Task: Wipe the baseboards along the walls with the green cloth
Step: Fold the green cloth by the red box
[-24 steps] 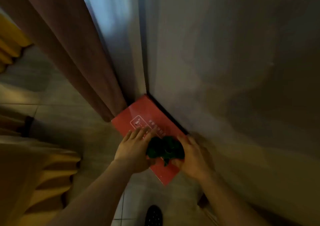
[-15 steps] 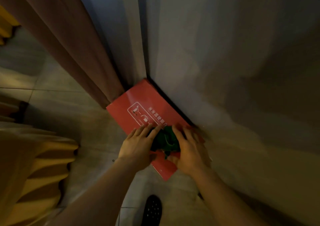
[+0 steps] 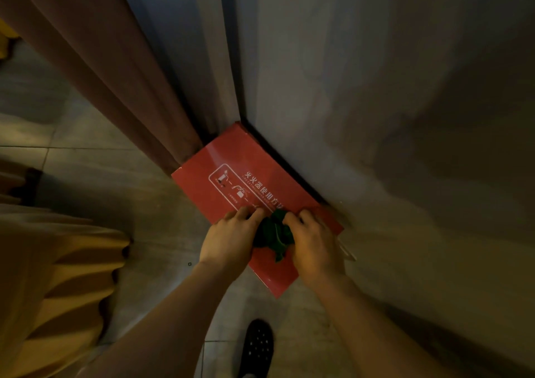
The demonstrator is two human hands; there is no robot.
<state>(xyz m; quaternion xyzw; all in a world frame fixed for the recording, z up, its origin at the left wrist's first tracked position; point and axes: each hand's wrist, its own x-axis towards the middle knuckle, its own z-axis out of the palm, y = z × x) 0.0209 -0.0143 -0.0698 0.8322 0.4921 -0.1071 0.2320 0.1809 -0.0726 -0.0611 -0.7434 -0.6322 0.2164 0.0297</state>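
The green cloth [image 3: 273, 233] is bunched up on top of a red fire-extinguisher box [image 3: 243, 175] that stands on the floor against the wall. My left hand [image 3: 230, 238] grips the cloth's left side and my right hand [image 3: 314, 241] grips its right side, fingers curled into the fabric. A dark baseboard strip [image 3: 285, 162] runs along the foot of the grey wall [image 3: 376, 88], just behind the box. Most of the cloth is hidden between my hands.
A brown curtain [image 3: 95, 68] hangs to the floor at the left of the box. Tan pleated fabric [image 3: 58, 262] fills the lower left. My black perforated shoe [image 3: 257, 346] rests on the grey tiled floor [image 3: 95, 175] below my arms.
Both hands have closed in tighter on the cloth and shifted slightly forward along the box top. The camera has tipped, so the box appears higher and larger.
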